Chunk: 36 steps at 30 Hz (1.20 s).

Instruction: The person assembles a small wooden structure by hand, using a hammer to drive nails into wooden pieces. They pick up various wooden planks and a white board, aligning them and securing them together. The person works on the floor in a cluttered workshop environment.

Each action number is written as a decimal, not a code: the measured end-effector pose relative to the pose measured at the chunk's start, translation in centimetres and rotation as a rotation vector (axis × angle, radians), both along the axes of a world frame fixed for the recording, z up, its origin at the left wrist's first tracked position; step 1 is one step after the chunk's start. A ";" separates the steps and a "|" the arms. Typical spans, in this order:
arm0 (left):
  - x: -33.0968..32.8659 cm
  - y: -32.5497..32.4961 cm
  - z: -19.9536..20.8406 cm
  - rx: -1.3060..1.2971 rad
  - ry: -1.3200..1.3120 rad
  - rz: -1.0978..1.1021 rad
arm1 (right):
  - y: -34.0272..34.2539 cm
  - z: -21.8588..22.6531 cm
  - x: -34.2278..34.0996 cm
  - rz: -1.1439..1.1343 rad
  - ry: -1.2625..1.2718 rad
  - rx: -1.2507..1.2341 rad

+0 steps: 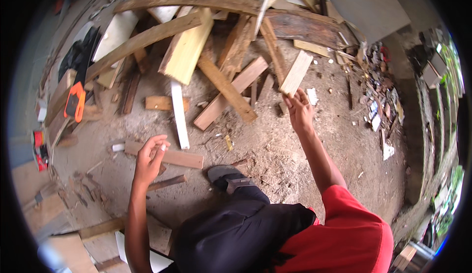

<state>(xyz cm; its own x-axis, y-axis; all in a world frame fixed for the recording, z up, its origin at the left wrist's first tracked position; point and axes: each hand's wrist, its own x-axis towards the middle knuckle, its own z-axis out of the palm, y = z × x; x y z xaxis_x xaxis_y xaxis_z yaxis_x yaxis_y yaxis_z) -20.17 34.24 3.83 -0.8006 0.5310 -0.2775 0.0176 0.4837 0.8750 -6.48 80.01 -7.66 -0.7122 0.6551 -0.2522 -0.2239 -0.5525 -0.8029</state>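
My right hand (pixel 300 110) grips the near end of a short, pale wooden board (pixel 297 72), which points away from me, tilted to the right. Fingers are closed around its lower corner. On the left, my left hand (pixel 151 159) hovers with loosely bent fingers apart and nothing visible in it. Below that hand a brown plank (pixel 183 159) lies on the ground, partly hidden by it. A narrow white strip (pixel 179 115) lies just beyond. Two crossed boards, one reddish-brown (pixel 209 116) and one darker (pixel 231 96), rest between my hands.
A heap of timber with a long curved beam (pixel 196 0) and a thick yellowish block (pixel 189 52) fills the far side. An orange-handled saw (pixel 75 102) leans at left. Rubble (pixel 381 101) lines the concrete ledge (pixel 415 111) at right. My sandalled foot (pixel 228 177) is near.
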 end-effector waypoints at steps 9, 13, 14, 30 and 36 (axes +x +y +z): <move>2.9 -4.8 1.9 -0.028 0.016 -0.049 | -16.2 1.5 -0.7 0.729 -0.032 -0.194; 4.9 -6.7 0.8 -0.105 -0.014 -0.048 | -21.7 -0.4 -0.7 0.847 -0.104 -0.291; 5.2 -7.0 0.8 -0.120 -0.013 -0.051 | -22.7 -1.3 -0.9 0.887 -0.097 -0.279; 9.5 -11.9 -1.4 -0.370 -0.004 -0.147 | -27.6 -7.2 -0.3 1.105 -0.236 1.793; 9.7 -15.5 0.2 -0.388 0.042 -0.071 | -29.9 -5.0 -1.9 1.064 -0.086 1.472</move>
<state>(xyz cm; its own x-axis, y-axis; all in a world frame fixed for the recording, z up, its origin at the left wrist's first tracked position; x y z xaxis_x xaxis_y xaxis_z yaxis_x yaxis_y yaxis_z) -10.42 18.76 3.98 -0.7805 0.4476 -0.4364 0.0944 0.7745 0.6255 -8.43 50.11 -12.68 -0.9465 -0.3226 -0.0068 -0.2252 0.6755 -0.7022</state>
